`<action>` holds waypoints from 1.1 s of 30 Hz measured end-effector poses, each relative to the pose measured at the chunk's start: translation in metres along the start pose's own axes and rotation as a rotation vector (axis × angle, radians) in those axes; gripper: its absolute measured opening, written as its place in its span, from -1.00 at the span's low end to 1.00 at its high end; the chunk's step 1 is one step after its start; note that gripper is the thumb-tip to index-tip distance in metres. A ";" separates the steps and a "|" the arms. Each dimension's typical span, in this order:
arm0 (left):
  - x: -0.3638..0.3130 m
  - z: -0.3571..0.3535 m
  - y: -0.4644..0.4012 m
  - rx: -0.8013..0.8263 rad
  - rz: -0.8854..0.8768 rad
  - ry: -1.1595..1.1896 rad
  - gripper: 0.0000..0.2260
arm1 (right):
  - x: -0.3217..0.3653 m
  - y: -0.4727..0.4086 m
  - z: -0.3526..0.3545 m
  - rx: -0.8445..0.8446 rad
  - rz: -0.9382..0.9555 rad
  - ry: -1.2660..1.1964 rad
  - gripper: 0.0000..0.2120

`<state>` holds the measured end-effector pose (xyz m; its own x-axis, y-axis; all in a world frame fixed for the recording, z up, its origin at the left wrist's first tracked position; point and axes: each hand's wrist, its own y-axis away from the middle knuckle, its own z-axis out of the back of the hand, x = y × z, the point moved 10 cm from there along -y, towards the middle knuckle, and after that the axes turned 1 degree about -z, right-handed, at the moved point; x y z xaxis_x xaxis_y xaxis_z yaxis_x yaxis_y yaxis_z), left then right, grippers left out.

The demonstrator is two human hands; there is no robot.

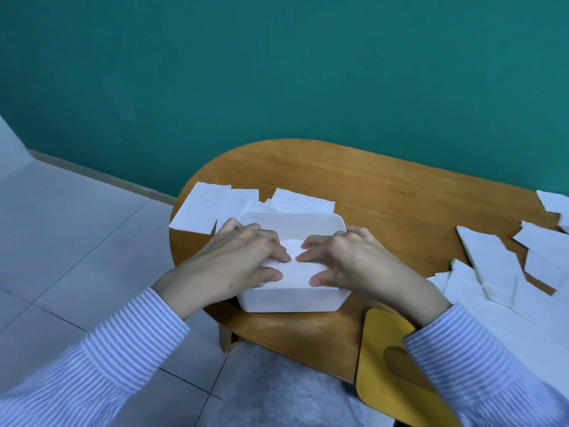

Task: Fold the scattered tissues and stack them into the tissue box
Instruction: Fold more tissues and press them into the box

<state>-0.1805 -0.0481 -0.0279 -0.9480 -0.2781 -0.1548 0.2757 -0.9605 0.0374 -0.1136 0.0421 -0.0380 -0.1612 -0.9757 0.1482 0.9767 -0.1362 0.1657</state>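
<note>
Tissue box: a white rectangular plastic tissue box (292,300) with rounded corners stands open-topped near the left end of the oval wooden table (369,192).
Tissue in box: a folded white tissue (297,268) lies inside the box, under both hands.
Left hand: the left hand (243,257) reaches in over the box's left rim, fingers curved and fingertips pressing down on the tissue; its grip is loose, closed round nothing.
Right hand: the right hand (348,260) comes in over the right rim in the same way, fingertips down on the tissue, grip likewise slack, nothing pinched. The two index fingertips nearly meet.
Tissues behind box: several flat white tissues (200,211) lie overlapping just behind and left of the box.
Tissues at right: more white tissues (492,266) lie scattered on the table's right end, well apart from the box.
Yellow board: a yellow flat piece (388,349) with a cutout lies at the table's near edge.
Sleeves: striped blue-and-white shirt sleeves (129,359) cover both forearms.
</note>
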 end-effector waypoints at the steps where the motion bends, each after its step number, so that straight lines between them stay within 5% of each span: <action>1: -0.002 0.003 0.000 -0.009 -0.002 -0.017 -0.66 | 0.000 0.003 0.001 -0.014 0.013 -0.028 -0.57; 6: -0.021 0.026 0.003 -0.219 0.012 0.036 -0.66 | -0.012 0.042 0.026 -0.253 0.041 -0.276 -0.62; 13: -0.115 0.028 -0.021 -0.391 -0.143 -0.030 -0.63 | -0.060 0.144 0.049 -0.571 -0.172 0.047 -0.66; 23: -0.265 -0.051 -0.090 -0.172 -0.372 0.101 -0.62 | -0.159 0.261 -0.028 -0.567 -0.541 0.116 -0.70; 29: -0.303 -0.105 -0.106 0.017 -0.455 0.061 -0.54 | -0.193 0.294 -0.086 -0.425 -0.633 0.071 -0.53; 33: -0.310 -0.109 -0.102 -0.017 -0.511 0.104 -0.61 | -0.194 0.310 -0.083 -0.488 -0.656 0.006 -0.65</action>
<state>0.1028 0.1370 -0.0914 -0.9417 0.2294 -0.2461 -0.2150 -0.9730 -0.0843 0.2325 0.1747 -0.0957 -0.7218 -0.6726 0.1635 0.6361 -0.7376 -0.2265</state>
